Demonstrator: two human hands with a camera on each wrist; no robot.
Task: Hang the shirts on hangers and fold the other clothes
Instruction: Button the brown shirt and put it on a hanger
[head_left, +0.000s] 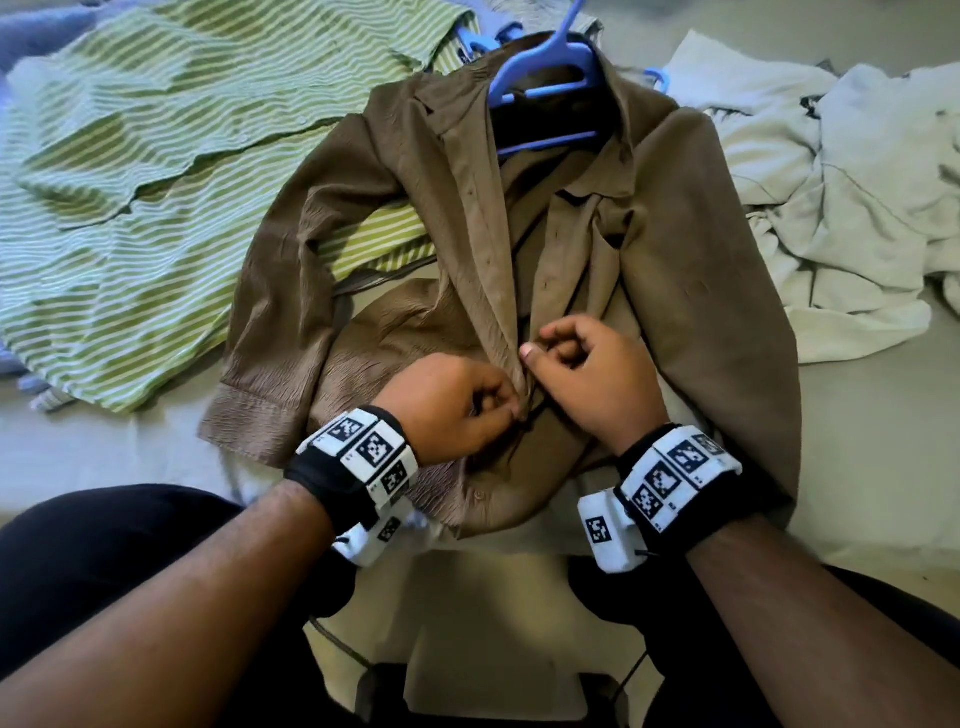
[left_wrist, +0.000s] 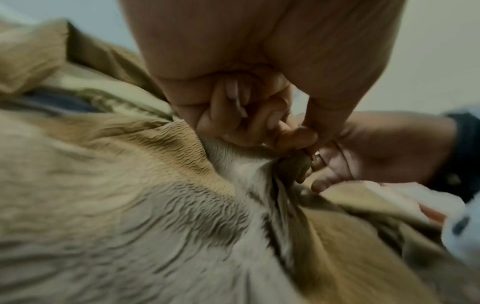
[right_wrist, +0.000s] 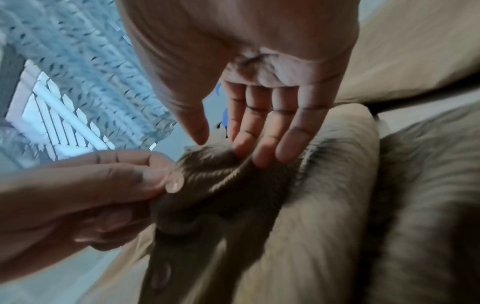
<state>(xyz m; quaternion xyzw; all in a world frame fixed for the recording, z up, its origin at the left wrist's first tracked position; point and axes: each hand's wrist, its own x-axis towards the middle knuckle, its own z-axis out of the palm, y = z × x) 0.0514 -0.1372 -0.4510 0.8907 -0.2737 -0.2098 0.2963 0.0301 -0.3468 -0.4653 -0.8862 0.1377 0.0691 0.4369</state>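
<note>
A brown long-sleeved shirt (head_left: 701, 249) lies front-up on the bed with a blue hanger (head_left: 550, 67) inside its collar. Both hands meet low on its open front. My left hand (head_left: 511, 410) pinches the left front edge between thumb and curled fingers, seen close in the left wrist view (left_wrist: 293, 142). My right hand (head_left: 535, 353) pinches the facing edge from the right, thumb against fingers (right_wrist: 221, 146). In the right wrist view a small pale button (right_wrist: 175, 183) sits at the left thumb's tip. The upper buttons stand undone and the fronts gape there.
A green-and-white striped shirt (head_left: 130, 182) is spread at the left, a second blue hanger (head_left: 470, 44) by its collar. A crumpled heap of pale clothes (head_left: 831, 208) lies at the right. The bed sheet (head_left: 857, 441) shows bare at the near right. My dark-trousered legs (head_left: 104, 561) are below.
</note>
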